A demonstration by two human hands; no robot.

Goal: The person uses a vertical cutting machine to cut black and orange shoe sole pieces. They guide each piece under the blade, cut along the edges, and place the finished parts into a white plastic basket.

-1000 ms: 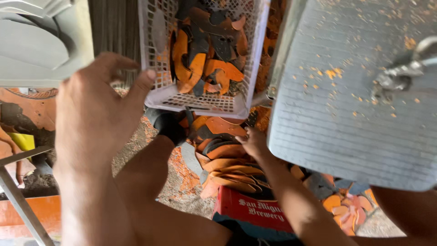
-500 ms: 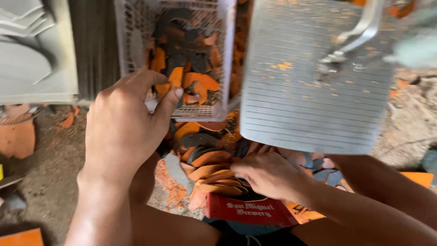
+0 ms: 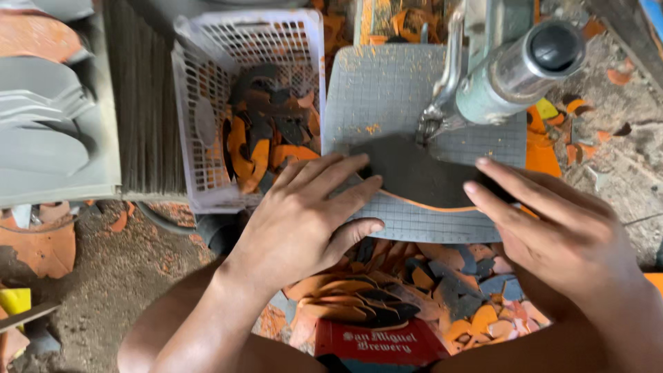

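Head view, read left to right: stacked grey sole-shaped sheets [image 3: 41, 131] at the far left, on a grey block with a ribbed dark side; orange scraps [image 3: 41, 249] on the dirt floor below. Next, a white plastic basket [image 3: 200, 90] with mesh walls, half filled with dark grey and orange cut-offs [image 3: 266, 138], standing just beside the grey gridded surface [image 3: 387, 90]. Left hand [image 3: 304, 221] laid flat, fingers spread, pressing on the left end of a dark grey sheet piece [image 3: 421, 173] with an orange underside showing along its curved near edge; grip released, nothing clasped, only palm and fingers bearing down. Sheet piece lying flat on the gridded surface, in its middle-to-near part, directly under the metal machine head [image 3: 511, 76], whose lower tip touches or nearly touches the far edge of the piece; cannot tell which. Orange dust scattered across the grid. Right hand [image 3: 559, 235] also flat and unclenched, fingertips [image 3: 483, 166] resting on the right end of the same piece, no closed grip on it. Below the surface, between the forearms, a heap of grey and orange offcuts [image 3: 442, 283] and a red box [image 3: 380, 342] at the bottom edge. More orange bits on the ground at the far right.
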